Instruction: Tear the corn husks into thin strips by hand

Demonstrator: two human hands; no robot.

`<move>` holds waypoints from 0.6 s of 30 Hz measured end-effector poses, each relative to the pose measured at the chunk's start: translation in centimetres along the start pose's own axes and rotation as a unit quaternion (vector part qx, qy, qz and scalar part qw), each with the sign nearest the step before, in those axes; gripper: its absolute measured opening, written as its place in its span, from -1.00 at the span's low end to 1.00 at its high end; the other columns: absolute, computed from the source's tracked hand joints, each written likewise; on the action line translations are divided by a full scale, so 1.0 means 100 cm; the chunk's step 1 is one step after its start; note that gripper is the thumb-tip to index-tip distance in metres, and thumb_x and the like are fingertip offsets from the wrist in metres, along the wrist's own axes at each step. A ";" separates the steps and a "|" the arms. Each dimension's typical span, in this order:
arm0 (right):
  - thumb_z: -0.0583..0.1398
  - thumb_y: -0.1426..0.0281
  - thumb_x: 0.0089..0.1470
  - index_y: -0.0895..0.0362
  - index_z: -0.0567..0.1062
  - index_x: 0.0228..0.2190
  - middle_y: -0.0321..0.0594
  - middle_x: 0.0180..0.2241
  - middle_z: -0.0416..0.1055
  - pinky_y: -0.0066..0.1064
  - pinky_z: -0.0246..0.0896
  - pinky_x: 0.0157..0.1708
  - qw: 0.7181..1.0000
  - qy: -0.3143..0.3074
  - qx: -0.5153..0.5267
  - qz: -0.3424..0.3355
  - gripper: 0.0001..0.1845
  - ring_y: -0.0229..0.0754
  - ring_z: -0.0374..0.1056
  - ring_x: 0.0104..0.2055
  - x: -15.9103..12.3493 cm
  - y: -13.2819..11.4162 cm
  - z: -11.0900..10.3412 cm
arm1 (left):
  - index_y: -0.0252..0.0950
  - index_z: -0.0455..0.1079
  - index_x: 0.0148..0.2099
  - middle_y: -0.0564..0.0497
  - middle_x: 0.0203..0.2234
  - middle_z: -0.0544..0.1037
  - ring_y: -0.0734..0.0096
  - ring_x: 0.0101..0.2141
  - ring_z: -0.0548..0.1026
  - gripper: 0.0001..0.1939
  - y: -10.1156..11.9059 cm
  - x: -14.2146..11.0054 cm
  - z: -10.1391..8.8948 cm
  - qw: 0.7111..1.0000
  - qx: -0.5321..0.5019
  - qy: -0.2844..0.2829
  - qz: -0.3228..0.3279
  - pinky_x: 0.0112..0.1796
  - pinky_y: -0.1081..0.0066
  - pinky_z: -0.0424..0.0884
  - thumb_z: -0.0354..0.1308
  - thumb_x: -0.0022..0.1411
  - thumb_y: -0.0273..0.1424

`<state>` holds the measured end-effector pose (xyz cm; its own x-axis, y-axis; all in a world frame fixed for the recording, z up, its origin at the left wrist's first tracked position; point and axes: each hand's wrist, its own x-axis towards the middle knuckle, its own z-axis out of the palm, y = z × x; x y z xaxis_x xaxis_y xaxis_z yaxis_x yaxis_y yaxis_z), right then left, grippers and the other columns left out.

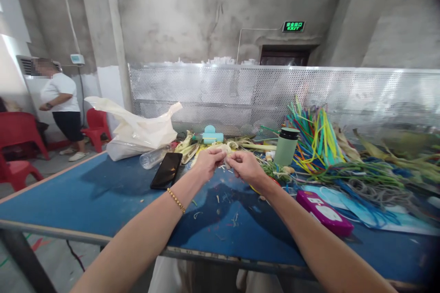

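Over the middle of the blue table, my left hand (212, 161) and my right hand (245, 165) meet with fingers pinched together. Between their fingertips is a small pale husk-like piece (227, 150), mostly covered by the fingers. Both hands appear to grip it, the left from its left side and the right from its right side. Behind them lie dry pale corn husks (187, 150). A black phone (167, 170) rests to the left of my left hand. Right of my right hand stands a green bottle with a black lid (286, 147).
A white plastic bag (142, 130) and a clear bottle (154, 158) sit at the left. Colourful strips (318, 135), green cords (357, 171) and a magenta box (325, 213) occupy the right. Scraps dot the blue table (113, 201). A person (63, 96) stands far left near red chairs (24, 130).
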<state>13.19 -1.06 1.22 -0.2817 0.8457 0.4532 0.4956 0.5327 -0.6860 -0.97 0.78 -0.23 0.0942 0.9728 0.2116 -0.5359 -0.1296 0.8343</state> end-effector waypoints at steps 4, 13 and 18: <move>0.13 0.30 0.03 0.14 0.38 -0.63 -0.38 -0.81 0.24 -0.52 0.01 -0.70 1.000 -0.009 0.005 0.006 -0.73 -0.38 0.09 -0.78 -0.001 -0.002 0.000 | -0.46 0.46 -0.51 0.04 -0.65 0.43 0.59 -0.60 0.33 -0.77 -0.001 0.002 -0.002 1.000 -0.002 -0.009 0.013 -0.47 0.47 0.21 0.44 -0.27 -0.51; 0.12 0.34 0.03 0.15 0.40 -0.61 -0.39 -0.80 0.27 -0.54 0.00 -0.71 1.000 -0.024 0.013 0.003 -0.75 -0.39 0.10 -0.79 -0.002 -0.002 0.000 | -0.44 0.50 -0.47 0.03 -0.65 0.44 0.57 -0.59 0.32 -0.71 -0.002 0.006 -0.006 1.000 -0.017 0.009 0.018 -0.48 0.46 0.19 0.46 -0.32 -0.45; 0.14 0.32 0.03 0.15 0.42 -0.61 -0.37 -0.80 0.29 -0.54 0.05 -0.68 1.000 -0.028 0.005 -0.006 -0.75 -0.37 0.16 -0.77 -0.002 0.002 0.002 | -0.45 0.52 -0.46 0.01 -0.63 0.48 0.55 -0.56 0.35 -0.68 -0.001 0.003 -0.003 0.999 -0.030 0.016 0.019 -0.46 0.47 0.22 0.47 -0.37 -0.45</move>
<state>13.18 -1.13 0.92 -0.3329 0.8400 0.4285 0.4836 0.5422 -0.6871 -1.16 1.14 -0.39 0.0462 0.9734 0.2244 -0.5886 -0.1549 0.7935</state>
